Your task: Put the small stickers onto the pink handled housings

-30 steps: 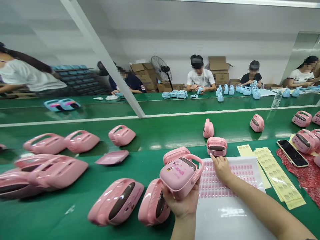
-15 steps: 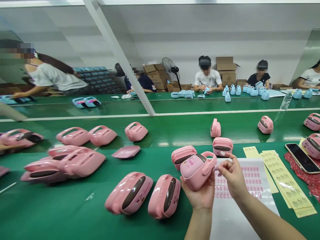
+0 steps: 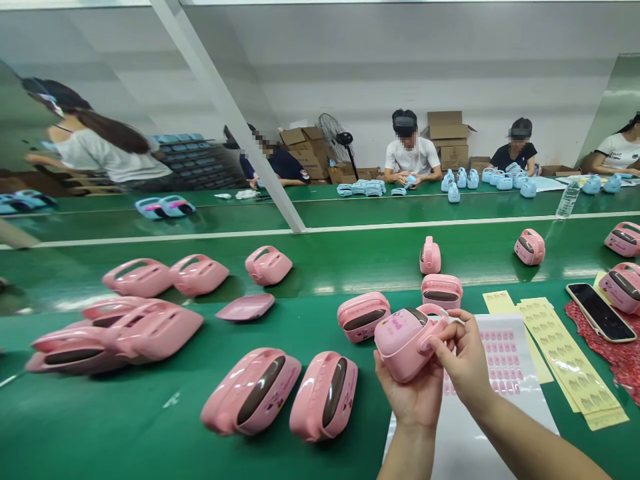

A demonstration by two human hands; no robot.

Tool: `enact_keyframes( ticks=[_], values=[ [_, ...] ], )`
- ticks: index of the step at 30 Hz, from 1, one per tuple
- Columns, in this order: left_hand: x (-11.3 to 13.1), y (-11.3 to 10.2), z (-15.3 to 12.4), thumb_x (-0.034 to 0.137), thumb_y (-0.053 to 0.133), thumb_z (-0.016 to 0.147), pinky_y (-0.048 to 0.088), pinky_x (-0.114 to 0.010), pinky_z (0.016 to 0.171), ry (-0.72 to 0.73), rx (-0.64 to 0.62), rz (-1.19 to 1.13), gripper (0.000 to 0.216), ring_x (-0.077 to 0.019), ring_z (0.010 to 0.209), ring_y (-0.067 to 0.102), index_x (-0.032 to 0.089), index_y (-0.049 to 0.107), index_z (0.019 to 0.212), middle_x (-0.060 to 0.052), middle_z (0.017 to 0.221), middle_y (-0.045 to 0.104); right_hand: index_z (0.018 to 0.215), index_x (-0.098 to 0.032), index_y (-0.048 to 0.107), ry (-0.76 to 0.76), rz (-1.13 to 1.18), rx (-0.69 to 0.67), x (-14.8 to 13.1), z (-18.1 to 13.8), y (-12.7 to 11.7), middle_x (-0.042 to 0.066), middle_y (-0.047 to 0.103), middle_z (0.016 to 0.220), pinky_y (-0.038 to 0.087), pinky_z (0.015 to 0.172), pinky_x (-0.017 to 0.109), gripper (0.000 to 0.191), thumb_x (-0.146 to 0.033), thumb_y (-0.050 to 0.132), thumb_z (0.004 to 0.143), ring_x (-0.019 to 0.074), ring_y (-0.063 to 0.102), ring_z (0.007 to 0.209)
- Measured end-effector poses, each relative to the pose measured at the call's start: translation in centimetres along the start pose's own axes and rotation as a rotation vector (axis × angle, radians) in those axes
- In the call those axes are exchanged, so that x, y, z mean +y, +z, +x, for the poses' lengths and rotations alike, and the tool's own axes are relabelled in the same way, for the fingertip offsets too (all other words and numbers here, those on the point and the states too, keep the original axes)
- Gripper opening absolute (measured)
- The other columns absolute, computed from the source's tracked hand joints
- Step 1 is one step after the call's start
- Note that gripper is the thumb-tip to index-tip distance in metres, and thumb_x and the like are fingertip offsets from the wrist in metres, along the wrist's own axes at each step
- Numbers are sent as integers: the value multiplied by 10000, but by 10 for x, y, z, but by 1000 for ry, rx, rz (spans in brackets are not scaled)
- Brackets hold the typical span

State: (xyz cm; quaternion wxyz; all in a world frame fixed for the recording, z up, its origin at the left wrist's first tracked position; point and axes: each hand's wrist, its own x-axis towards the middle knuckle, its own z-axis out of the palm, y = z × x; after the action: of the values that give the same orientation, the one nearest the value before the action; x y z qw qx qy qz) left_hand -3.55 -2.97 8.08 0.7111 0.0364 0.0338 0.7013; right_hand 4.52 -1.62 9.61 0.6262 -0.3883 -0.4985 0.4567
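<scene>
My left hand (image 3: 413, 393) is wrapped from below around a pink plastic case (image 3: 400, 343) with a looped handle, a lilac printed face and a dark window strip. My right hand (image 3: 465, 357) is closed at the case's right side, thumb and fingers touching it by the handle joint. A small pink sticker at these fingertips is mostly hidden. Under both hands lies a white sheet (image 3: 480, 440) with rows of small pink stickers (image 3: 503, 360). Just behind the held case stand a pink case (image 3: 364, 317) and another pink case (image 3: 442, 292).
Two pink cases (image 3: 253, 393) (image 3: 325, 398) lie left of my hands, and several more (image 3: 155, 330) sit farther left. Yellow sticker sheets (image 3: 565, 353) and a phone (image 3: 600, 312) are at right. Across the green belt (image 3: 350, 257), people handle blue cases (image 3: 505, 180).
My right hand has brought the small pink sticker against the case's side at the handle joint. The case has moved slightly right in the view. At far left, a co-worker's hand has left view.
</scene>
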Motion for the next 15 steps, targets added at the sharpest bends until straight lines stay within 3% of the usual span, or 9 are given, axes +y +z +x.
enact_keyframes(
  ticks=[9, 15],
  values=[
    [0, 6, -1, 457, 469, 749, 499, -302, 797, -22, 147, -67, 556, -203, 838, 634, 143, 498, 1207, -116, 957, 670, 1035, -249, 451, -373, -275, -70, 8, 1, -5, -1, 640, 715, 461, 613, 319, 260, -165, 526, 801, 176, 595, 671],
    [1, 6, -1, 424, 484, 760, 487, -314, 832, -77, 166, -47, 528, -214, 873, 629, 135, 497, 1202, -125, 971, 669, 1120, -251, 429, -464, -393, -46, 7, 0, -4, 38, 628, 809, 457, 630, 347, 313, -162, 469, 823, 195, 577, 703]
  ],
)
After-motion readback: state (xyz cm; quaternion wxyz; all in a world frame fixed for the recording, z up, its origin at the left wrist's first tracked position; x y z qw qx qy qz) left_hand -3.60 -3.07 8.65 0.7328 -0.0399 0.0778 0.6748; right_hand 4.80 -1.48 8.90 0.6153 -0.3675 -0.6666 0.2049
